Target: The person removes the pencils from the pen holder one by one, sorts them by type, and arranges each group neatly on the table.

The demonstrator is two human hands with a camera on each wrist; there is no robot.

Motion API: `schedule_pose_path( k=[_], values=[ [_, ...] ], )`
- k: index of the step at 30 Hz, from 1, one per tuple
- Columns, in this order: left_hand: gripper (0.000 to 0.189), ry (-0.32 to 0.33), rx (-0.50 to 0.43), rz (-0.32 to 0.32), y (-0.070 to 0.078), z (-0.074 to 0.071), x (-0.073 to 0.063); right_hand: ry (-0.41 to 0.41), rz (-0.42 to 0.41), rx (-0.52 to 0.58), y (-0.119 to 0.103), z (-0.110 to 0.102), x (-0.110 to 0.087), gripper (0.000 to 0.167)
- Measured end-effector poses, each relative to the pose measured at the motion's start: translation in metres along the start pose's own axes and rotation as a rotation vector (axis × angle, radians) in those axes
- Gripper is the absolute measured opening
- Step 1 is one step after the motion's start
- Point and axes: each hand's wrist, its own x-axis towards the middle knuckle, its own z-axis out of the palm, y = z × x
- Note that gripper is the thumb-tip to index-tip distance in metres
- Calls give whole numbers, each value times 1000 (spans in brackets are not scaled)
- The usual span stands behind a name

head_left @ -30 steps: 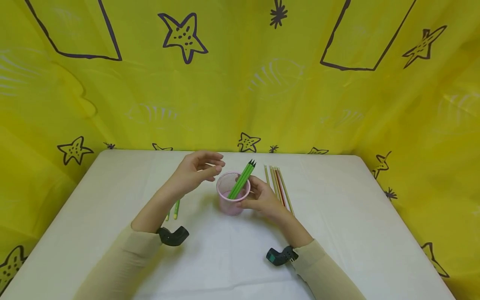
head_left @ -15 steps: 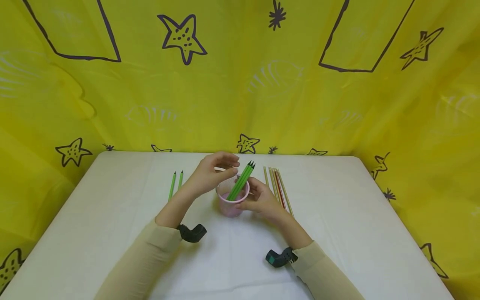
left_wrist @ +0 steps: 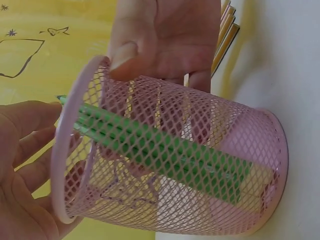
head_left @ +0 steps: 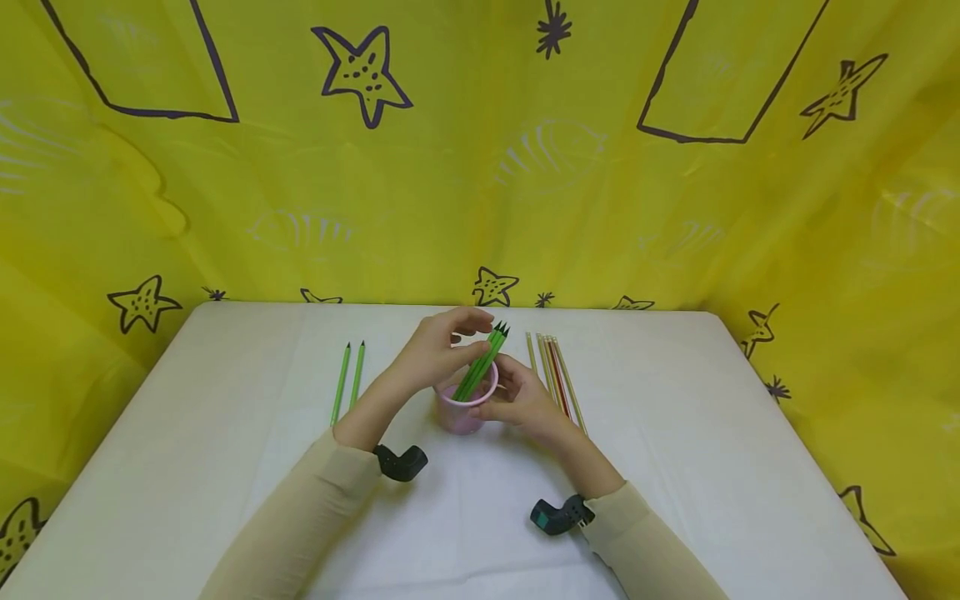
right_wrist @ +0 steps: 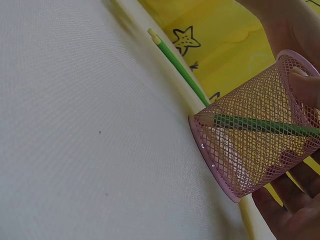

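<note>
In the head view my right hand [head_left: 525,402] grips a pink mesh pencil cup [head_left: 459,418] by its right side, thumb toward the front. The cup stands upright on the table. Several green pencils [head_left: 477,377] with dark tips lean in it, points up and to the right. My left hand [head_left: 438,354] hovers over the cup's left rim, with its thumb at the upper part of these pencils and its fingers loosely bent behind. Whether it presses on them cannot be told. Through the mesh [left_wrist: 165,115], the left wrist view shows the pencils' blunt ends at the bottom.
Two green pencils [head_left: 341,387] lie left of the cup, partly behind my left forearm. To the right lie several gold and red pencils [head_left: 558,375] in a loose row. A white cloth [head_left: 675,467] covers the table, and a patterned yellow curtain [head_left: 450,208] hangs behind.
My left hand has moved right, from beside the cup to over its rim and up to the pencils. This uncovers the two green pencils on the left. My right hand stays on the cup.
</note>
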Motion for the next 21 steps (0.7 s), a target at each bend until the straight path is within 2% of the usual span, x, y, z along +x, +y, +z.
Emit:
schedule_pose_path(
  k=[6,15,21],
  values=[
    [39,-12,21,-28,-2,4,1,-4,-12,-3,1,-1,0,77],
    [32,40,18,-30,-4,6,-2,1,-21,9,1,0,0,78],
    [31,71,6,-26,0,0,-11,3,-27,10,2,0,1,78]
  ],
)
